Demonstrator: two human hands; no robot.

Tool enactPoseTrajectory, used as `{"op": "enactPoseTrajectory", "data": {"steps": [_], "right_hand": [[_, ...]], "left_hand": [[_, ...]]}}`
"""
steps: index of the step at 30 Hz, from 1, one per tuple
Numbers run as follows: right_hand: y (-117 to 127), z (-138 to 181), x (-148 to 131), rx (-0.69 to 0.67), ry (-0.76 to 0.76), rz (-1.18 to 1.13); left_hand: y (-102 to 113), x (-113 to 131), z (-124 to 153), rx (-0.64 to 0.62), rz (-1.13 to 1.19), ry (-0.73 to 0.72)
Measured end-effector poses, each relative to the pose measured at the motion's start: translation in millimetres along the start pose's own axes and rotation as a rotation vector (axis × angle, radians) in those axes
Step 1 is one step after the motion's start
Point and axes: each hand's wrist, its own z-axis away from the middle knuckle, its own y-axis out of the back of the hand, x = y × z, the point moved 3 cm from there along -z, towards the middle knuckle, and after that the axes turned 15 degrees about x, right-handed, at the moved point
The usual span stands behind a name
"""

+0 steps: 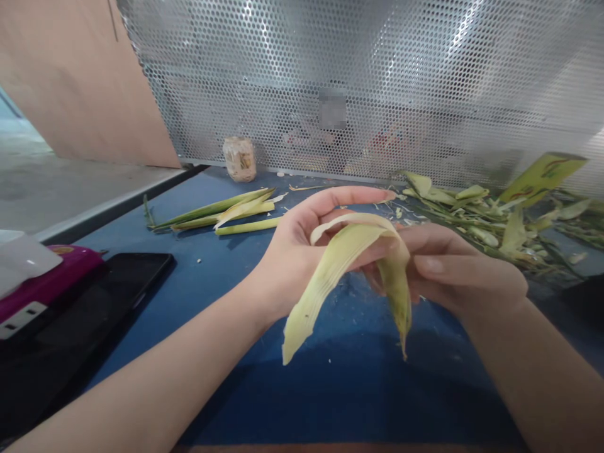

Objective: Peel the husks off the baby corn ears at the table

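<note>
A pale yellow-green leaf strip [325, 277], husk-like and ribbed, loops and bends in front of me, with two ends hanging down. My left hand [295, 251] grips it near the bend with the thumb, while the index finger stretches out above. From the other side my right hand [465, 270] pinches the strip between thumb and fingers. Parts of the fingers of both hands are hidden behind the leaf. Both hands are raised above the blue table [292, 402]. Beyond the left hand lie several long green leaf stalks [221, 211].
Leaf scraps [472, 207] are heaped at the right, with a yellow-green packet [542, 179] leaning there. A jar [240, 159] stands by the perforated metal panel [292, 75]. At left are a black phone [117, 296] and a magenta power strip [61, 277].
</note>
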Motion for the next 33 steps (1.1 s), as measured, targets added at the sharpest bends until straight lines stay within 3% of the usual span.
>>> {"op": "enactPoseTrajectory", "data": {"steps": [7,18,26,31,33], "right_hand": [[0,0,3,0.013,0.051,0.031],[1,1,2,0.011,0.059,0.122],[1,3,2,0.012,0.006,0.110],[10,-7,14,0.145,-0.123,0.109],[16,-13,21,0.236,-0.139,0.109]], "left_hand": [[0,-2,-1,-0.080,-0.011,-0.063],[2,1,1,-0.023,-0.179,-0.150],[1,2,3,-0.049,-0.157,-0.106],[4,1,-6,-0.070,-0.341,-0.002],[10,6,-13,0.021,-0.473,0.044]]}}
